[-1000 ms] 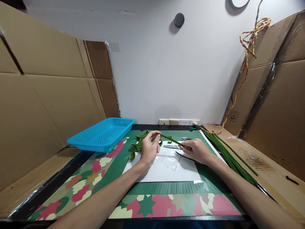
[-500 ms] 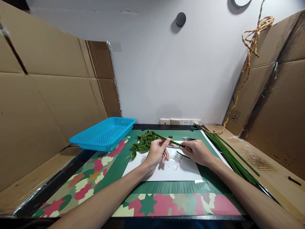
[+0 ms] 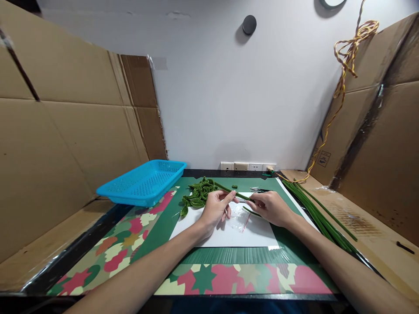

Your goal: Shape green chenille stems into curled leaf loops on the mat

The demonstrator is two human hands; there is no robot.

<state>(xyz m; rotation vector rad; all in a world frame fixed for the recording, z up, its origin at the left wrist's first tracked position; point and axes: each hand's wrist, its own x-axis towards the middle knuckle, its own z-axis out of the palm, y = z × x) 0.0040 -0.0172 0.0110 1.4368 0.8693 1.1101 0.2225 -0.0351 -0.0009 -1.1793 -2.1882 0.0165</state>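
Observation:
A fuzzy green pipe cleaner [image 3: 225,188] stretches between my two hands above the white sheet [image 3: 225,235]. My left hand [image 3: 218,208] pinches it between thumb and forefinger, the other fingers loosely curled. The end on the right is gripped by the fingertips of my right hand [image 3: 270,206]. Beneath my right hand a short green piece [image 3: 250,211] shows, partly hidden. Left of my hands lies a pile of leaf-shaped loops [image 3: 201,194] bent from the same green material. A clear plastic bag [image 3: 238,223] with a red line rests on the sheet between my hands.
A blue perforated basket [image 3: 147,201] stands at the left. Long green pipe cleaners [image 3: 314,213] lie in a bundle on the right. Small black-handled snips [image 3: 260,190] sit behind my right hand. Cardboard walls [image 3: 81,131] flank the table, and a yellow twisted cord [image 3: 340,93] hangs at the right.
Both hands keep nearly the same place and grip on the pipe cleaner. The whole view has shifted very slightly; nothing else has visibly moved.

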